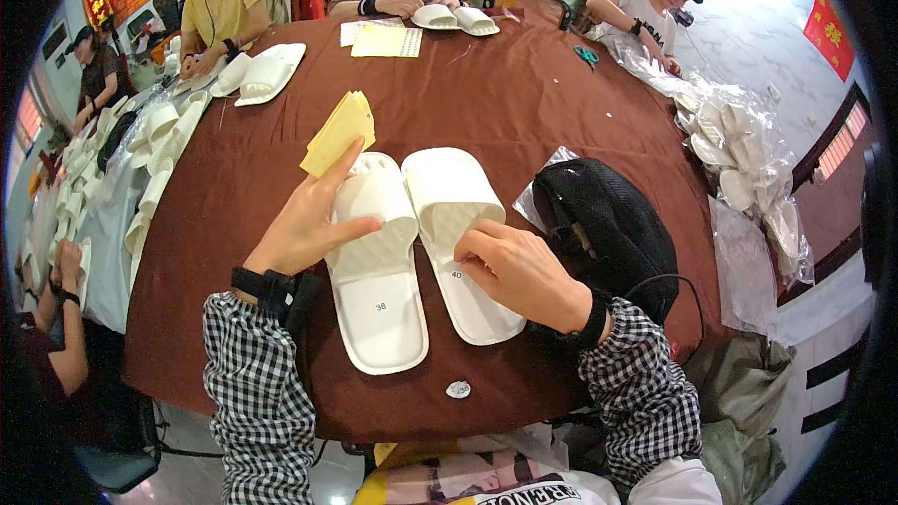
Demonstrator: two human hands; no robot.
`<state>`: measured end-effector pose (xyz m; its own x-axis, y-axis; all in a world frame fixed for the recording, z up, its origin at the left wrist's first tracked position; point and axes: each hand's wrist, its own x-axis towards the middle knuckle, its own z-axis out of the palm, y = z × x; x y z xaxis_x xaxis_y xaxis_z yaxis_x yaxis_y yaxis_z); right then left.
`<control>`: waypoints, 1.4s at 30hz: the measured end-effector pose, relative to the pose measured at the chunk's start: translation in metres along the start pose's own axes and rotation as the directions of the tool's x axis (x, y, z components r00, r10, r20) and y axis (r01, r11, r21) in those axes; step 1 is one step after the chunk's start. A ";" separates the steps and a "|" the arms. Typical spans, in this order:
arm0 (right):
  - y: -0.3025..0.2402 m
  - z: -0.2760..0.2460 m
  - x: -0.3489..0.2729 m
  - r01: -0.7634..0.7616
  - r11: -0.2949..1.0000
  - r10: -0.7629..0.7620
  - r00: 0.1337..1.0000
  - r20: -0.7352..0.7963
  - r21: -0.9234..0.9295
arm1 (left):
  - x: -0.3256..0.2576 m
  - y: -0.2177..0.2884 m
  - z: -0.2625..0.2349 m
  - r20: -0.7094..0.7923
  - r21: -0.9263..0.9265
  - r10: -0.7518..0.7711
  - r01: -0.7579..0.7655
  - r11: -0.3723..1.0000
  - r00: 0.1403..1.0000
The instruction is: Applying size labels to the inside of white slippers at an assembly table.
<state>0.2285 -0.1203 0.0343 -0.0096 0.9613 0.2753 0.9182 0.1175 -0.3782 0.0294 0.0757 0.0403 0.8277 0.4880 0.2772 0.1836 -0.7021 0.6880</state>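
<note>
Two white slippers lie side by side on the brown-covered table before me, toes pointing away. My left hand (304, 215) is over the left slipper (379, 318). A stack of yellow paper slips (341, 136) is held at its fingers, and its thumb stretches across the slipper's strap. A small printed label sits on that slipper's insole. My right hand (524, 271) is over the right slipper (454, 182), its fingertips pinched together beside a similar label on the insole. Whatever the pinch holds, if anything, is hidden.
A black mesh bag (608, 234) with a cable lies to my right. Near the front edge is a small round white label (458, 390). Bagged slippers (739, 150) line the right side, loose ones (154, 145) the left. Several people work around the table; teal scissors (586, 56) lie farther off.
</note>
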 end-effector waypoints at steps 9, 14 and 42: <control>-0.011 0.005 0.002 0.039 0.992 -0.034 0.998 0.044 -0.119 | -0.004 0.001 -0.004 -0.006 0.021 -0.008 0.008 1.000 1.000; -0.006 0.008 0.002 0.096 0.975 -0.087 0.995 0.052 -0.200 | -0.003 0.000 -0.001 -0.006 -0.005 -0.016 0.016 1.000 1.000; -0.049 -0.005 -0.041 0.300 0.933 -0.360 0.817 0.450 0.201 | -0.004 -0.007 0.001 -0.061 0.055 0.004 -0.001 0.999 0.998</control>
<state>0.1863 -0.1666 0.0462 -0.5162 0.8557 -0.0367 0.7741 0.4478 -0.4475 0.0253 0.0775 0.0335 0.7948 0.5157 0.3200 0.2118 -0.7297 0.6501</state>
